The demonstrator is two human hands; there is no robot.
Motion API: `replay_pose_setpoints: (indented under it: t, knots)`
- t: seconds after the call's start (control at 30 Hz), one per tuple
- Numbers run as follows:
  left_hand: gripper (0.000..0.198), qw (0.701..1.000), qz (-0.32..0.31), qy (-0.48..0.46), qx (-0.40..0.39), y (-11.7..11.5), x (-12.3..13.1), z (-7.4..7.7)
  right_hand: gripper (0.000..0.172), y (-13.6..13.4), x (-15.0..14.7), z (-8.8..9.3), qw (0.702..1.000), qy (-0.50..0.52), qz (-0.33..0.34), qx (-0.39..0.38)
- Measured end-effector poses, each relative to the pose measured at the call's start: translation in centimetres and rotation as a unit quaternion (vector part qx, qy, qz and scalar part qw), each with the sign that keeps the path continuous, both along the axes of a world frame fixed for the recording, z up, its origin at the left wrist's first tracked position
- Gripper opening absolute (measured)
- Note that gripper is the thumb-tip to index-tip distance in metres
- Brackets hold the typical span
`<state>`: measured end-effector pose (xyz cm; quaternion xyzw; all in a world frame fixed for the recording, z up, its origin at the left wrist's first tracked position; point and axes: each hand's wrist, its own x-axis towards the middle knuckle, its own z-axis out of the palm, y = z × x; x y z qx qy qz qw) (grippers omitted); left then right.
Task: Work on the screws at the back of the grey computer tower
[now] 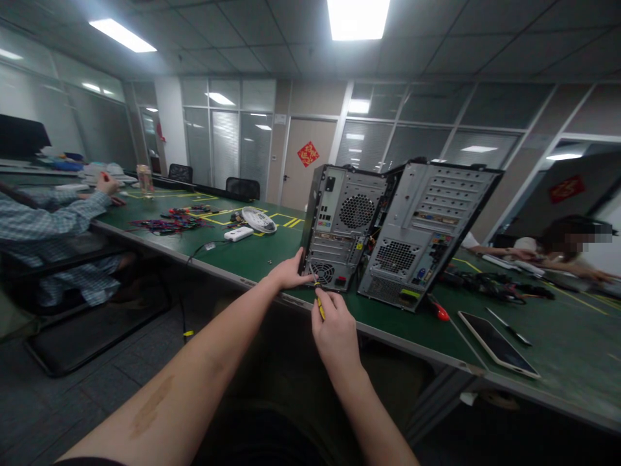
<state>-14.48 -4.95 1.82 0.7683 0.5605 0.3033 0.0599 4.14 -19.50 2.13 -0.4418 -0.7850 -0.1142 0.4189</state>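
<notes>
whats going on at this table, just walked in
A person is at the back of two computer cases on a green table. Their left hand rests against the lower corner of the left case. Their right hand holds a yellow-handled screwdriver, its tip at that case's bottom rear edge. The right case stands untouched beside it. Other people sit further along the table.

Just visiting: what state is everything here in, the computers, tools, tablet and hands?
Left hand: open, fingers resting on the left case at its lower corner.
Right hand: closed around the screwdriver.
Screwdriver: held, tip at the left case's back panel.
Left case: upright, back facing the camera.
Right case: upright, untouched.
Tablet: flat on the table, screen dark.
Red-handled tool: lying beside the right case.
</notes>
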Motion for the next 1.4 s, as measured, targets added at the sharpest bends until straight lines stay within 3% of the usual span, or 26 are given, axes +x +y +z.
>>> replay_pose_setpoints:
  t: [0.3,0.63,0.97,1.2,1.4]
  knots:
    - [0.12,1.0,-0.007,-0.002,0.005,0.3,-0.1,-0.3,0.033,-0.4,-0.1,0.4,0.994,-0.069,-0.075,-0.036]
    - [0.12,1.0,-0.001,-0.002,-0.002,0.2,0.0,-0.2,0.029,-0.4,-0.5,0.4,0.996,0.048,-0.05,-0.062]
    - [0.121,1.0,-0.006,-0.007,-0.004,0.0,0.0,0.0,0.031,-0.6,-0.4,0.4,0.993,-0.049,-0.094,-0.053]
    - [0.119,1.0,-0.005,-0.008,0.003,0.3,-0.1,-0.3,0.027,-1.0,-0.9,0.6,0.993,0.061,-0.038,-0.097]
    - [0.118,1.0,-0.007,-0.005,0.009,0.4,-0.1,-0.4,0.03,-1.1,-0.8,0.9,0.974,0.167,-0.012,-0.149]
